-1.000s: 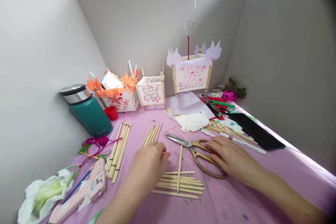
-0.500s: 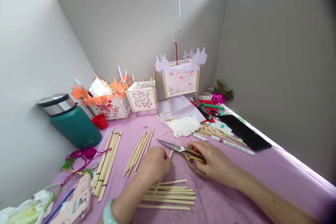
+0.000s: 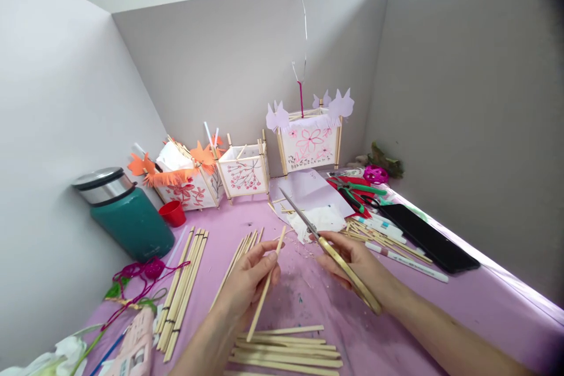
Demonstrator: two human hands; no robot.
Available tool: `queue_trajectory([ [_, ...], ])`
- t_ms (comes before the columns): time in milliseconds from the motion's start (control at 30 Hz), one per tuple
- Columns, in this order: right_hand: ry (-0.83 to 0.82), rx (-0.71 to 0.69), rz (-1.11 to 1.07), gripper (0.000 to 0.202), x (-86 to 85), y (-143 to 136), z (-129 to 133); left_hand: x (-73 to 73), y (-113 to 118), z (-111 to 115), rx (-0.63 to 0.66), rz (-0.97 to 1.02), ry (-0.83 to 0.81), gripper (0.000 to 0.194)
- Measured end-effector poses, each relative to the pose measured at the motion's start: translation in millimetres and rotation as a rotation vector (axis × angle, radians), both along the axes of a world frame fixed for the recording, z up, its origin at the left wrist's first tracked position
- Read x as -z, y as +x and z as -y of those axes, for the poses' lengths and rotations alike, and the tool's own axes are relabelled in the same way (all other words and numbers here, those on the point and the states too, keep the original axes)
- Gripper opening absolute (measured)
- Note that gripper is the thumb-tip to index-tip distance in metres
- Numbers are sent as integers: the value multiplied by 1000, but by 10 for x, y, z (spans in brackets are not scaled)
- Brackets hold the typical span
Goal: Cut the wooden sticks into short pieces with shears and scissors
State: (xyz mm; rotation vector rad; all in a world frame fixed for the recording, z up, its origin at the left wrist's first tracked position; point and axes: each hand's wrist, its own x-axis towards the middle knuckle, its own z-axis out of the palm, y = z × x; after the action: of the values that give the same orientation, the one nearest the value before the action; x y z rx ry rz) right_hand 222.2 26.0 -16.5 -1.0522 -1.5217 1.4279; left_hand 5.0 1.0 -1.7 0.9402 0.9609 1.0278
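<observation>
A thin wooden stick (image 3: 267, 286) is pinched between the thumb and fingers of my left hand (image 3: 253, 276), its top end pointing up and right. My right hand (image 3: 352, 261) grips a pair of scissors (image 3: 337, 258) with gold handles, blades together and pointing up toward the far left. The scissors and the stick are apart. Several loose sticks (image 3: 286, 352) lie crosswise below my left hand. Another group of sticks (image 3: 238, 252) lies behind that hand, partly hidden by it. Tied stick bundles (image 3: 183, 291) rest further left.
Three paper lanterns on stick frames stand along the back: an orange-trimmed one (image 3: 187, 191), a plain one (image 3: 244, 176) and a purple-trimmed one (image 3: 311, 147). A green bottle (image 3: 132, 220) and red cup (image 3: 172, 213) are left. Pliers (image 3: 352, 191), a marker (image 3: 408, 261) and a phone (image 3: 427, 238) lie right.
My left hand has lifted and turned, bringing the stick up into view. My right hand has rotated the scissors so the blades point more upward. The camera view has tilted up slightly.
</observation>
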Motion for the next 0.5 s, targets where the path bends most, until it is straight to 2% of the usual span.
queue_trajectory([
  [67,66,40,61,48,109,52,-18,49,-3,0,-20,80,-8,41],
  [133,162,79,149,48,149,117,-21,76,-2,12,-38,166,-17,43],
  [300,328,139,402,49,42,163,36,79,30,55,-34,296,-27,35],
  [500,458,106,562,49,16,72,110,49,109,83,-70,337,-43,32],
])
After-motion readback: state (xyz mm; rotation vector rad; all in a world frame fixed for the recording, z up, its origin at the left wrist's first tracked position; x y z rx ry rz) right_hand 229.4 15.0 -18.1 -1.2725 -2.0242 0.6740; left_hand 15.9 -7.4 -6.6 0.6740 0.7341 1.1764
